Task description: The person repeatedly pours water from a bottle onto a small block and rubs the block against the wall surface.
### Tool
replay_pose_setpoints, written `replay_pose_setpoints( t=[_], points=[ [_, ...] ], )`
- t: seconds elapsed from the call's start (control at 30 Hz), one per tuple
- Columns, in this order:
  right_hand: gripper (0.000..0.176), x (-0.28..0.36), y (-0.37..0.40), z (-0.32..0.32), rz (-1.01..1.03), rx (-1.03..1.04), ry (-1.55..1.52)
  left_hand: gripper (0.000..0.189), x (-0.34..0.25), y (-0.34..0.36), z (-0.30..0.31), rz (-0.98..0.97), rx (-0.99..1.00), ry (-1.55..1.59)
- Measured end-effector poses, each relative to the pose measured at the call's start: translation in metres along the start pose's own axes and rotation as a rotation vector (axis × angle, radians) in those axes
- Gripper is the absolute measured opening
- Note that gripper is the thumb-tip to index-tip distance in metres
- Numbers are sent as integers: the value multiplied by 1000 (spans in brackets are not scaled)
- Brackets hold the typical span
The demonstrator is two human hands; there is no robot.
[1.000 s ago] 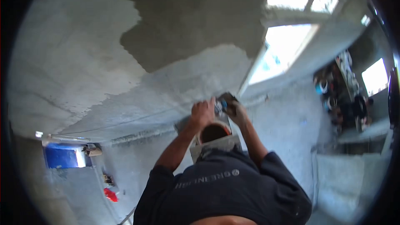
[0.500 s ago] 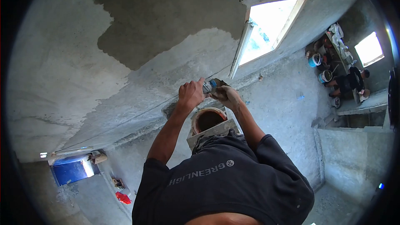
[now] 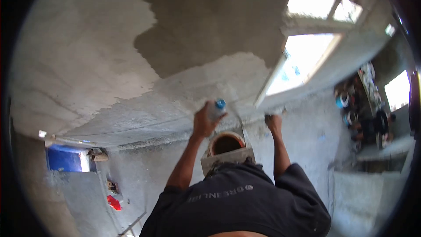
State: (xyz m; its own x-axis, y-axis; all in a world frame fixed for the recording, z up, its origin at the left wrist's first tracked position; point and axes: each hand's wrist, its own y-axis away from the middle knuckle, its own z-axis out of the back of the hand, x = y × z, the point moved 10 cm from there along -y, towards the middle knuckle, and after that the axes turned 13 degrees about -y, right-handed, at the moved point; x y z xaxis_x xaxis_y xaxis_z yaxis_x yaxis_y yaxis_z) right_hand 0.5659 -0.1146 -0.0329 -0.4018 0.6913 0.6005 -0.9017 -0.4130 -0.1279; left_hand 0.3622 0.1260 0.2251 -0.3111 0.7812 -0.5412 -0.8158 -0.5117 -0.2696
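Bottle (image 3: 215, 112) slants in left hand (image 3: 204, 122), cap (image 3: 220, 103) toward view's upper right.

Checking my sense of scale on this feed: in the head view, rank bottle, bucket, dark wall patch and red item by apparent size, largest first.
1. Dark wall patch
2. Bucket
3. Bottle, partly covered by the fingers
4. Red item

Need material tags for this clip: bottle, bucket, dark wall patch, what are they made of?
Bottle: probably thin, glossy clear plastic; see-through body, blue cap.
Bucket: likely hard plastic; smooth round rim, orange inside, though blur leaves the finish open.
Dark wall patch: looks like cement render, matt, perhaps damp; darker than the grey around it, with ragged edges.
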Motion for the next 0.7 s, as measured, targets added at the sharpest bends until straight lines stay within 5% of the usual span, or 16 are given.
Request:
replay_pose_setpoints(
  t=[0.03,0.07,0.1,0.17,0.33,0.4,0.47,0.53,0.6,0.7],
  points=[
    [21,-20,13,-9,-205,160,-637,48,1,7,2,21,2,3],
    [22,-94,19,-60,-244,93,-629,49,3,12,2,7,-2,7],
    [27,-100,40,-49,-462,215,-498,50,11,18,-3,57,34,-18],
    [37,-127,60,-48,-170,119,39,51,16,28,-2,51,-12,5],
    [5,-181,163,-68,-1169,180,-866,53,28,42,-3,109,-55,29],
    [13,-220,193,-126,-1324,601,-1072,54,32,45,-3,125,-89,54],
    [9,-190,191,-115,-1333,340,-1282,55,40,49,-8,154,-80,43],
    [17,-164,190,-119,-1386,474,-1310,55,49,55,-12,205,-69,83],
    [17,-129,170,-101,-1303,273,-1238,54,53,60,-9,202,-83,21],
    [19,-98,119,-146,-1121,388,-1355,51,59,72,5,199,-180,53]
  ],
)
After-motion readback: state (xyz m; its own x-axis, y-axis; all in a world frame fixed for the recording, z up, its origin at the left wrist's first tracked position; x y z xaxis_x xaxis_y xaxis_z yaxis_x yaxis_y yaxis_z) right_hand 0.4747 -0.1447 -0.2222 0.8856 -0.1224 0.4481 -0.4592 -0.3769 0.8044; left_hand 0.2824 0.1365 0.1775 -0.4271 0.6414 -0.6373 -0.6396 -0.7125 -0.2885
